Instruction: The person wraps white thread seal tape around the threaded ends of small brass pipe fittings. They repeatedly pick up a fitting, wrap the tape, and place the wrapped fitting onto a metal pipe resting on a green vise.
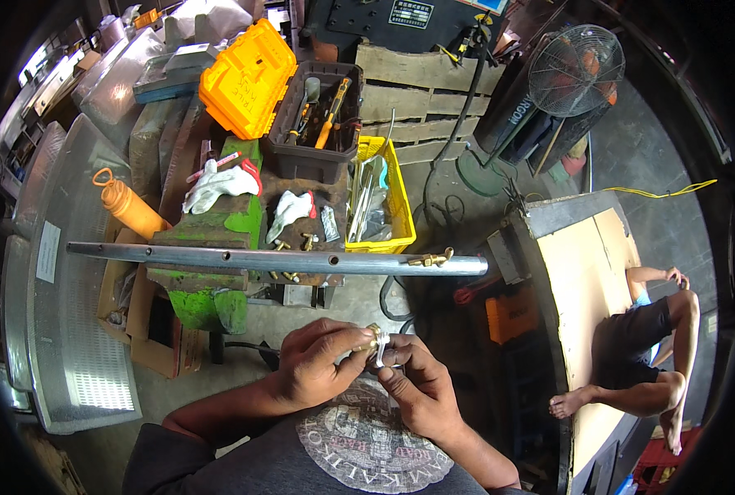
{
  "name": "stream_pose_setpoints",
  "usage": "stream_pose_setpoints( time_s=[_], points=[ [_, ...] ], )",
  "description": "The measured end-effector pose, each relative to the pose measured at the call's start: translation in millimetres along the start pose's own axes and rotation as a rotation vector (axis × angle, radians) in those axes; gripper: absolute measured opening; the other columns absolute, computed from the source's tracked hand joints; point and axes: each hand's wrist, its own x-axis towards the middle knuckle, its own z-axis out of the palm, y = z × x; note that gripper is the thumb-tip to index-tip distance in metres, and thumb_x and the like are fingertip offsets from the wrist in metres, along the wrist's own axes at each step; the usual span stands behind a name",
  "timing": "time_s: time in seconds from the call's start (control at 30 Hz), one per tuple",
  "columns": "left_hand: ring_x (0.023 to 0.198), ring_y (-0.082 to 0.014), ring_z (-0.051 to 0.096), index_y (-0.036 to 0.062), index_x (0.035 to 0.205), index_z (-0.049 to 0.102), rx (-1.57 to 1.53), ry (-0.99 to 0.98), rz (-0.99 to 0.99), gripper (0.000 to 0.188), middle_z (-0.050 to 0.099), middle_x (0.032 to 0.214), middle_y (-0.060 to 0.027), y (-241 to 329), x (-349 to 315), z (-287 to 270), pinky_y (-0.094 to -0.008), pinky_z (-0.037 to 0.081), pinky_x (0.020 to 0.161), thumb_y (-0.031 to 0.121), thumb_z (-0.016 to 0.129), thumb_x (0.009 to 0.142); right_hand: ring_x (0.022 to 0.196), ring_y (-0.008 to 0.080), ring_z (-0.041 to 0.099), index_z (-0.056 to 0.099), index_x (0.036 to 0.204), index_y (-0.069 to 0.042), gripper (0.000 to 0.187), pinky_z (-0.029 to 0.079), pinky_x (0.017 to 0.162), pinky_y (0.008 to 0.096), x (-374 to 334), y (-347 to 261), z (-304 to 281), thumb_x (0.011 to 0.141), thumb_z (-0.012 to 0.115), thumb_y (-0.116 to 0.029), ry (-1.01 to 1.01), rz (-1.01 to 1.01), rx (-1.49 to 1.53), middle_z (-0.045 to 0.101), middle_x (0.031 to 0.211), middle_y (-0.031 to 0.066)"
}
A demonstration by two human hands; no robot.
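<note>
In front of my chest, my left hand [322, 355] pinches a small brass fitting [374, 332] between thumb and fingers. My right hand [421, 386] holds a strip of thin white tape [380, 351], which runs against the fitting; the fingers partly hide both. Beyond the hands a long grey metal pipe [194, 256] lies crosswise, with several holes along its side. Near the pipe's right end sits another brass fitting [431, 259]. Several loose brass pieces [309, 242] lie on the bench around the pipe.
Two white gloves [223, 186] lie behind the pipe, near an open toolbox [311, 163] and a yellow bin [405, 202] of metal parts. An orange bottle [128, 206] stands left. At right, a person [640, 346] lies on cardboard [586, 272]; a fan [576, 70] stands behind.
</note>
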Motion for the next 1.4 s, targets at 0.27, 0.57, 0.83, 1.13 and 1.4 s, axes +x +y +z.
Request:
stream_pose_setpoints(
  time_s=[0.27,0.57,0.83,1.13,1.4],
  points=[
    [0.081,-0.0219,0.072,0.0034,0.102,0.071,-0.123,-0.107,-0.084,0.027,0.068,0.095,-0.0091,2,4,2,-0.0315,0.059,0.067,-0.002,0.077,0.077,0.117,0.0180,0.054,0.060,0.106,0.000,0.011,0.041,0.101,0.0312,-1,7,-4,0.096,0.063,-0.001,0.030,0.062,0.293,0.055,0.131,0.0143],
    [0.091,-0.0173,0.070,0.0026,0.120,0.059,-0.598,-0.261,-0.439,0.031,0.070,0.102,-0.0118,-1,1,-4,-0.0301,0.056,0.077,0.005,0.071,0.091,0.117,0.0200,0.056,0.059,0.102,0.001,0.007,0.043,0.099,0.0329,1,8,-5,0.095,0.063,0.000,0.018,-0.067,0.201,0.057,0.135,0.0190],
    [0.100,-0.0095,0.061,0.0040,0.133,0.046,-1.133,-0.380,-0.918,0.049,0.064,0.109,-0.0055,-10,5,-5,-0.0269,0.051,0.088,0.006,0.071,0.092,0.112,0.0201,0.060,0.060,0.095,0.003,0.008,0.045,0.096,0.0332,2,1,-9,0.095,0.065,-0.003,-0.014,-0.053,0.084,0.061,0.131,0.0224],
    [0.082,-0.0149,0.070,0.0040,0.110,0.064,-0.336,-0.191,-0.278,0.028,0.068,0.099,-0.0088,-1,8,-2,-0.0295,0.057,0.070,0.004,0.077,0.085,0.106,0.0169,0.059,0.062,0.099,0.003,0.007,0.045,0.094,0.0305,8,0,-11,0.096,0.062,-0.003,0.054,0.042,0.125,0.063,0.121,0.0151],
    [0.075,-0.0222,0.069,0.0065,0.104,0.067,0.000,-0.200,0.068,0.039,0.065,0.089,-0.0071,-4,4,-7,-0.0303,0.057,0.062,-0.001,0.083,0.070,0.106,0.0152,0.058,0.063,0.105,0.003,0.011,0.044,0.095,0.0288,9,-3,-9,0.097,0.063,-0.005,0.036,0.148,0.170,0.064,0.115,0.0108]
  ],
)
